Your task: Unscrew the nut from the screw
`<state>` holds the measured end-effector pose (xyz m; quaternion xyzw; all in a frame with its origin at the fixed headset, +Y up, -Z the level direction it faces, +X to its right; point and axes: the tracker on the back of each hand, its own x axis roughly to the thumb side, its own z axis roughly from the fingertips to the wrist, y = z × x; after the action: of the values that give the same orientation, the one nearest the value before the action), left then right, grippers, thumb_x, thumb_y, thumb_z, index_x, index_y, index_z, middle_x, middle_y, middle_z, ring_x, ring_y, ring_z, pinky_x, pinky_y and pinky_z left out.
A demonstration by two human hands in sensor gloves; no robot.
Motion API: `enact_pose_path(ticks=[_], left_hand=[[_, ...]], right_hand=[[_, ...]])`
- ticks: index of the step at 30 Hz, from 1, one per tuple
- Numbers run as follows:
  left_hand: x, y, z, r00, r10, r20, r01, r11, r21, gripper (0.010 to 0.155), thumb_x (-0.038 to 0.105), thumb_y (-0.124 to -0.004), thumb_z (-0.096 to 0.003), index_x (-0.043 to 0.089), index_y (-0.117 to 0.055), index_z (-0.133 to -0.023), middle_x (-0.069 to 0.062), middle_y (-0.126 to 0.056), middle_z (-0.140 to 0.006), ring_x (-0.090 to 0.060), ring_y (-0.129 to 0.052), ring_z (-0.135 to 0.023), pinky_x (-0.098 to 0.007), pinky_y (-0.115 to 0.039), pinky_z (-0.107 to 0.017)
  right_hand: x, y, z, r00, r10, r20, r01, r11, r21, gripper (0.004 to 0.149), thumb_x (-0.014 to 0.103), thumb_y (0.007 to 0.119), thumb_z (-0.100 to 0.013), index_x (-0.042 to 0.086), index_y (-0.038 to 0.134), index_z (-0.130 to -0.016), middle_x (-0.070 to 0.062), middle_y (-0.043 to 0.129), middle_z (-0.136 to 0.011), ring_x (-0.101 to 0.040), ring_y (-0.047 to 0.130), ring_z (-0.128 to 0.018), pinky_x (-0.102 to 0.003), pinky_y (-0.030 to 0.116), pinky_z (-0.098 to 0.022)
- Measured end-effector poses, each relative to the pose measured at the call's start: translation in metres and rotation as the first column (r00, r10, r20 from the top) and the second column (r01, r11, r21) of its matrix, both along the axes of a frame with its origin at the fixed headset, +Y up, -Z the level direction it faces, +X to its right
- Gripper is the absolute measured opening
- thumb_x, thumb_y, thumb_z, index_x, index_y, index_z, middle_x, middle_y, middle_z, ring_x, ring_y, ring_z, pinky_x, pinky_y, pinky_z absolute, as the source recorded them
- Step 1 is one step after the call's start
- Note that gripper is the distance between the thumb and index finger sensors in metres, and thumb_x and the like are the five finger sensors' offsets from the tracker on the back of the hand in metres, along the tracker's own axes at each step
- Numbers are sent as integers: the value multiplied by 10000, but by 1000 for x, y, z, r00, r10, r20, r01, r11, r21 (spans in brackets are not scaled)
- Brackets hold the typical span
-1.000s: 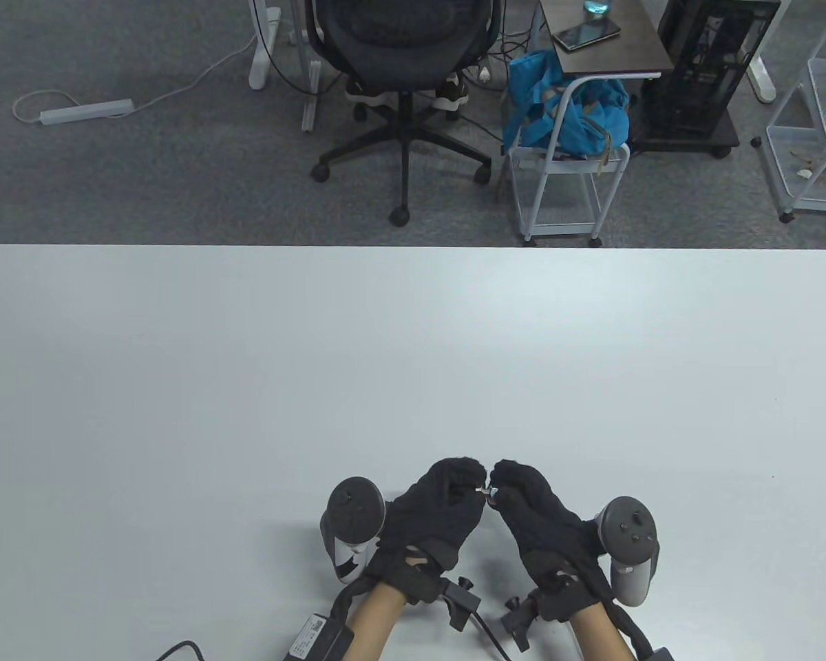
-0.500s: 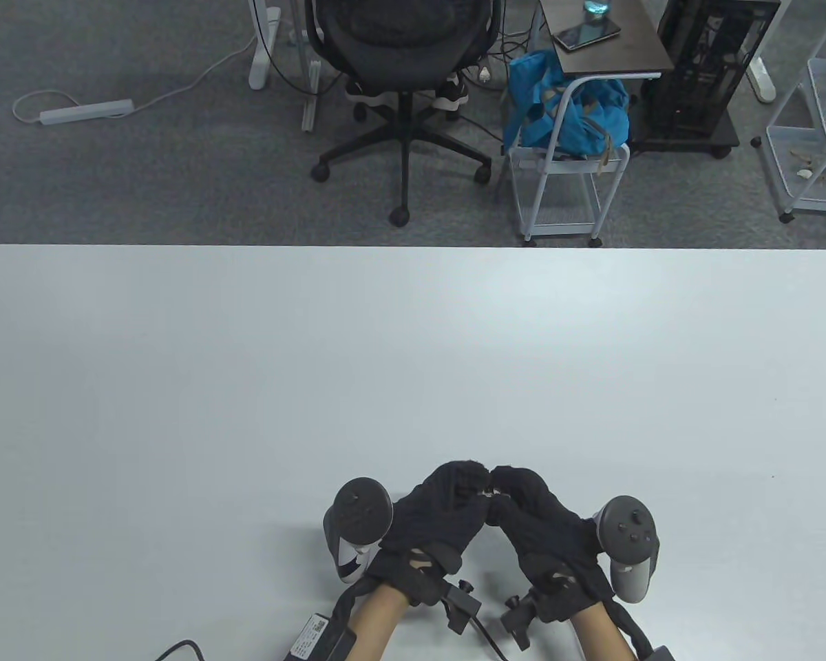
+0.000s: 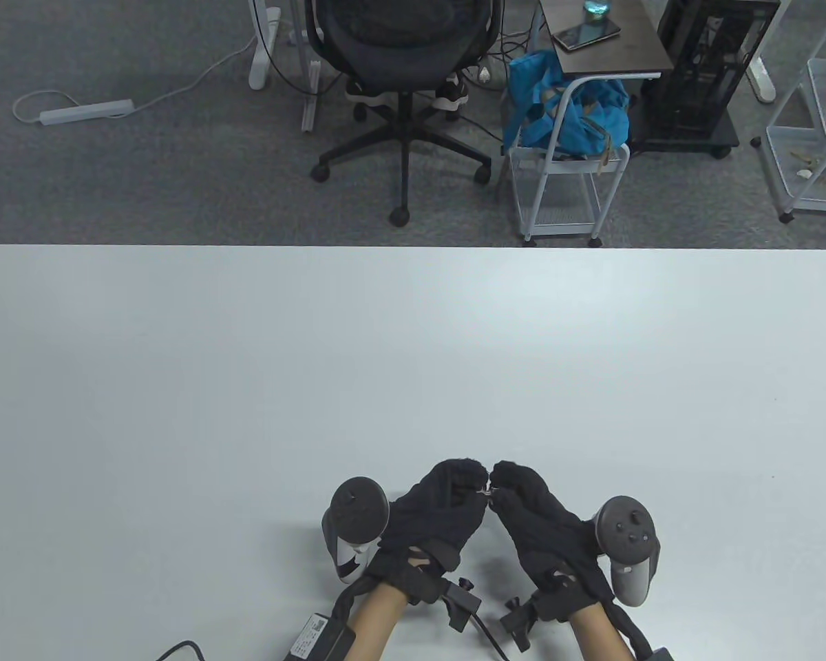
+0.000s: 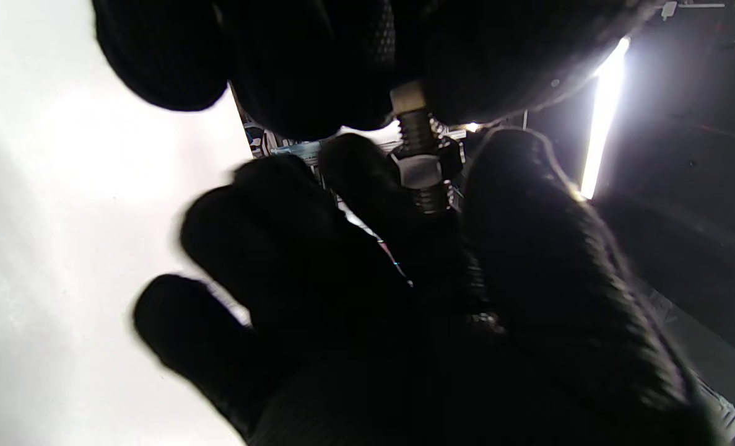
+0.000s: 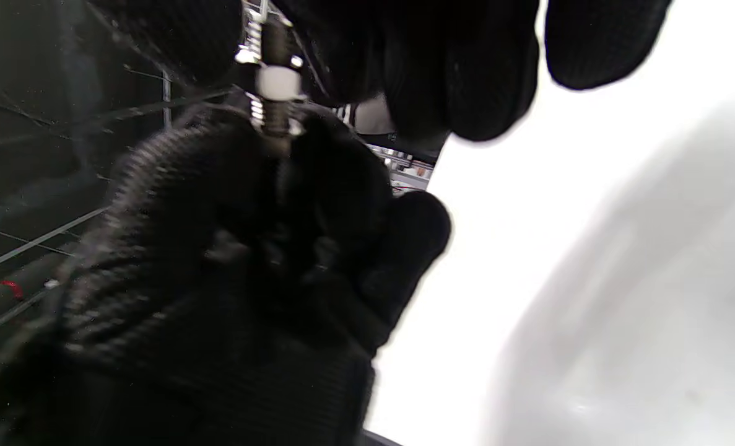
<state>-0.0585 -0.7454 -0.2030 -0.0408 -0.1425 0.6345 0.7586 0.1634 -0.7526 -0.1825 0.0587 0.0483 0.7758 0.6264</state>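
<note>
Pinching screw (image 4: 418, 133) w/ nut (image 4: 421, 170) — left hand (image 3: 440, 509), right hand (image 3: 533, 513) — above table (image 3: 248, 379).

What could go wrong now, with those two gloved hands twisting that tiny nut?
The small silver hex nut sits mid-thread on the threaded metal screw, held above the white table. Once free, it might slip from the bulky black-gloved right hand and roll away. The left hand pinches only the screw's end, so it could twist loose.

black knit hands (image 3: 485, 513), silver screw (image 4: 418, 133), white table (image 3: 248, 358).
</note>
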Motion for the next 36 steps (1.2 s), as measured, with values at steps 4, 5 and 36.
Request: enact_pose_path(ticks=[4,5,36], left_hand=[[1,0,1,1000,-15,2,15,1000,6,475,364,-860,-475,239,-768,-923,-142,-866,-860,-297,-923,-623,-594,-770,-565],[1,0,0,1000,-14,3,14,1000,5,476,363,-860,-475,238,-767,-924,-142,-866,-861,-296,-923,-623,-595,-769,-565],[0,0,0,1000,3,-10,-3,1000,-7,469,364,-857,-476,248,-767,-921,-143,-866,-858,-292,-926,-617,-590,-775,-561]], right_hand=[[-1,3,-1,1000,-11,2,11,999,35,574,466,673,-569,21,740,-927,-136,922,-687,-363,933,-533,-616,759,-510],[0,5,0,1000,5,2,-5,998,56,566,455,684,-568,30,729,-938,-123,917,-696,-349,933,-540,-606,763,-518],[-1,9,0,1000,-28,-2,28,995,92,539,377,748,-555,74,666,-994,-112,882,-741,-330,922,-588,-587,773,-538]])
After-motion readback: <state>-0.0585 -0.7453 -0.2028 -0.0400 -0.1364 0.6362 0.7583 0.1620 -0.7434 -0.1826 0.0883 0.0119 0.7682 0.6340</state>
